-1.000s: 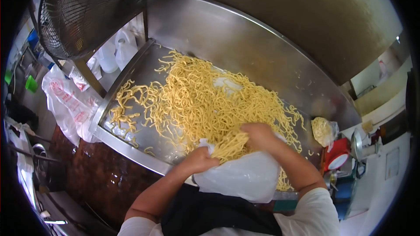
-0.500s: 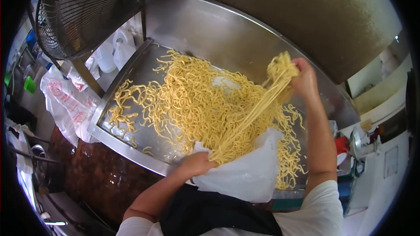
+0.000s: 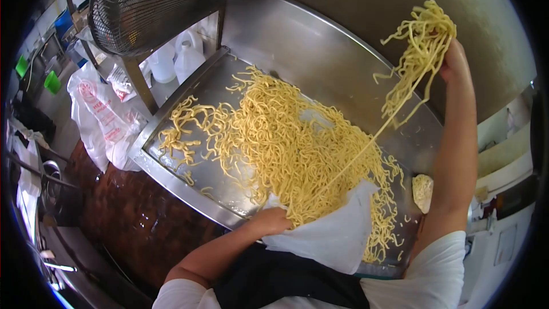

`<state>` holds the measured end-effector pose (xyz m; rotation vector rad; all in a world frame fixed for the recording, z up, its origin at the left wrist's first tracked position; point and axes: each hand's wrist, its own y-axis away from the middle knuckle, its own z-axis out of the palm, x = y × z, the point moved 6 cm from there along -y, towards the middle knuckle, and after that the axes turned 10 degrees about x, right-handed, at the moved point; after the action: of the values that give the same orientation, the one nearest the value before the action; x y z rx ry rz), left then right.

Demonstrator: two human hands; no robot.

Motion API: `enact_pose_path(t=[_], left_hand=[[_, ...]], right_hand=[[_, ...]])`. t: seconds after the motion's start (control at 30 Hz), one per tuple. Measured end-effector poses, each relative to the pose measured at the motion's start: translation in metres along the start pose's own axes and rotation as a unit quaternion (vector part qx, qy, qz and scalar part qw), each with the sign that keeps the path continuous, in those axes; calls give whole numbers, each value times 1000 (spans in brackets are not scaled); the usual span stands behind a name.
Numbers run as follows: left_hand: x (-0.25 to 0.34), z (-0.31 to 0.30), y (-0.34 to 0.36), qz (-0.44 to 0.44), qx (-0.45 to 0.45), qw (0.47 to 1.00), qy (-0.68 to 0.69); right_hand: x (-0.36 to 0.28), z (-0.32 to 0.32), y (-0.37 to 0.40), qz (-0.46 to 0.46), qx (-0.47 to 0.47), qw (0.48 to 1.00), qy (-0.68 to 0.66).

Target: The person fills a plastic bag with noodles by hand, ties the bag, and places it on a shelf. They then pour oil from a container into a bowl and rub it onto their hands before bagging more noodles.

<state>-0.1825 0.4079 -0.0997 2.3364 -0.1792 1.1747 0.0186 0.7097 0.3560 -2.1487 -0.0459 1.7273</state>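
A large heap of yellow noodles covers much of a shallow steel tray. My right hand is raised high at the upper right, closed around a clump of noodles. Loose strands dangle from that clump, and one long strand stretches down to the heap. At the tray's near edge, my left hand grips the rim of a white plastic bag. The bag's mouth lies open against the heap, with noodles at its opening. The left fingertips are partly hidden by bag and noodles.
A large fan stands at the upper left beside the tray. Printed plastic bags hang left of the tray, near white jugs. A steel backsplash rises behind. A pale yellowish lump sits at the tray's right side.
My right hand has risen up and to the right, pulling the clump nearly free of the heap. My left hand stays at the bag's rim. The camera view has shifted slightly.
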Motion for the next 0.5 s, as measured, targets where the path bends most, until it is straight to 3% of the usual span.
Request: enact_pose_path(t=[0.17,0.23,0.3,0.37,0.5], left_hand=[[1,-3,1,11,5,1000,23],[0,1,-3,60,4,998,32],[7,-10,3,53,7,998,30],[6,-9,3,46,2,999,28],[-4,-1,-3,-10,-5,997,74]], right_hand=[[-3,25,3,10,-72,997,-35],[20,64,34,24,-149,987,52],[35,105,77,42,-176,983,-9],[54,145,104,48,-236,970,-12],[99,213,142,134,-265,955,2]])
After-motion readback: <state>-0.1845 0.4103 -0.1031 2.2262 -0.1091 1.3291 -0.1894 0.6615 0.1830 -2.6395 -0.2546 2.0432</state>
